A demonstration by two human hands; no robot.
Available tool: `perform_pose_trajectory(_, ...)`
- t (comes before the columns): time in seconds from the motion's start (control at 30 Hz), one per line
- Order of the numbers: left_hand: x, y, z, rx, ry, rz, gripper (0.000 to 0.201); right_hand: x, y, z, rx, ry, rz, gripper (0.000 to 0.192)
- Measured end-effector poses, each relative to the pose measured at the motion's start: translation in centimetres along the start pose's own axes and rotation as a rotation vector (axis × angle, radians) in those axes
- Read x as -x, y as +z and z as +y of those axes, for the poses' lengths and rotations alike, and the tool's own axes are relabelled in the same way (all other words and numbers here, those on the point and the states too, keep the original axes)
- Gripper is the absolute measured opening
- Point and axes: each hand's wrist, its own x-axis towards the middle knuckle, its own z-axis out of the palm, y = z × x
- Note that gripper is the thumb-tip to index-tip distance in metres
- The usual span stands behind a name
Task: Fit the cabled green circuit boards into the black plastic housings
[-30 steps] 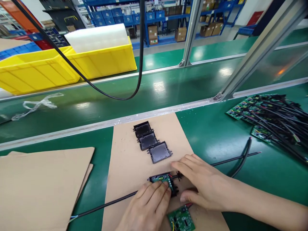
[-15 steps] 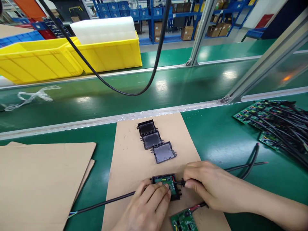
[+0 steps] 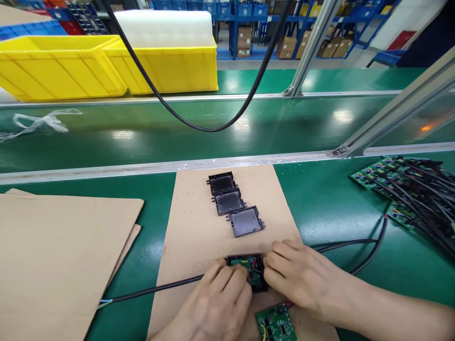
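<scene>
1. Lay on the brown cardboard sheet (image 3: 199, 222), near its lower edge: a black housing (image 3: 250, 270) with a green board seated inside, wedged between both hands.
2. Pressed down onto the housing's left half with curled fingertips: the left hand (image 3: 216, 303) (not wrapped around it, only bearing on top).
3. Closed on the housing's right edge with pinched fingers: the right hand (image 3: 298, 277), right where red wires enter.
4. Ran out leftward from under the left hand: a black cable (image 3: 152, 291), bare ends on the green mat (image 3: 327, 199).
5. Sat just below the hands: a loose green circuit board (image 3: 275, 324).
6. Stood in a diagonal row above the housing, well clear of both hands: three empty black covers (image 3: 231, 202).
7. Heaped far right: wired boards (image 3: 408, 182).
</scene>
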Motion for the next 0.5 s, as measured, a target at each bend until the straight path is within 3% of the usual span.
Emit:
perform_pose_trajectory(0.13,-0.2,-0.7,0.2,-0.02,-0.053,-0.066,0.035,-0.5,-0.1,-0.3,0.069,0.018,-0.008,0.014)
perform_pose_trajectory(0.4,-0.5,-0.6,1.1,-0.145,0.009,-0.152,0.032,-0.6,0.4,-1.5,0.274,0.034,-0.001,0.009)
perform_pose_trajectory(0.5,-0.5,-0.7,1.2,-0.124,0.001,-0.158,0.04,-0.6,0.8,-1.7,0.289,0.029,-0.009,0.007)
